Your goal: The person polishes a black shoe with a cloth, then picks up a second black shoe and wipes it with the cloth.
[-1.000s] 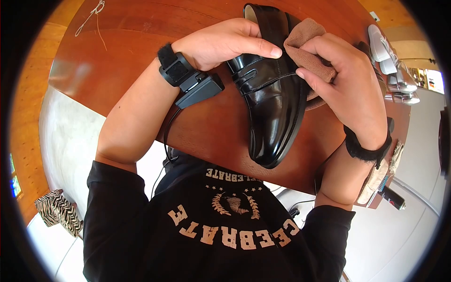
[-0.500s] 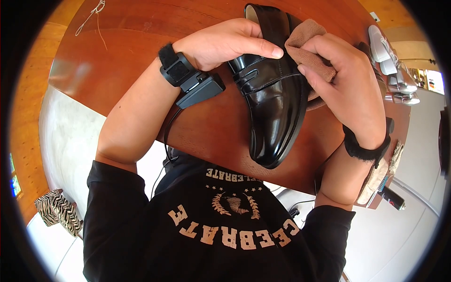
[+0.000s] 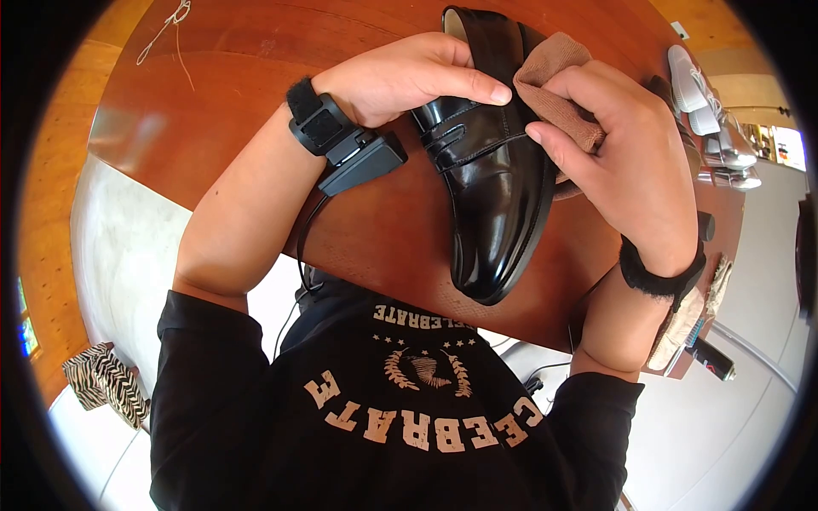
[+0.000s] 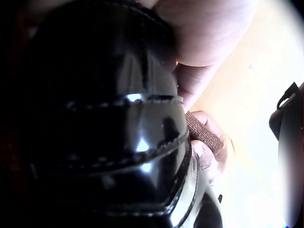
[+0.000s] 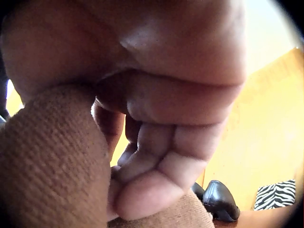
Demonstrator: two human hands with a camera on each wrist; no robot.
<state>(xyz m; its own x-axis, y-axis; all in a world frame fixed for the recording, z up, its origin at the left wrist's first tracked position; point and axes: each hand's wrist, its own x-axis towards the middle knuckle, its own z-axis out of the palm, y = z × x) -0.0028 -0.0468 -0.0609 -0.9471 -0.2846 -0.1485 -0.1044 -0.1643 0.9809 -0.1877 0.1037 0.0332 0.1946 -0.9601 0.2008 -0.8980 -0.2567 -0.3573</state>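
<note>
A glossy black leather loafer, toe pointing at the person, is held over the table in the head view. The left hand grips it near the opening, thumb laid across the instep and fingers partly hidden behind the shoe. In the right hand is a bunched brown cloth, pressed to the side of the loafer, with the thumb tip at the strap's end. The left wrist view has the loafer's shiny stitched upper up close, the cloth beyond it. Curled fingers hold the cloth in the right wrist view.
Along the right edge of the reddish-brown table sit a white sneaker and silvery shoes. A black can lies at the near right corner. Thin string rests at the far left. A zebra-striped box stands lower left.
The right hand and its thumb have shifted slightly left over the shoe's side, the cloth moving a little with them. The left hand keeps its grip almost unmoved.
</note>
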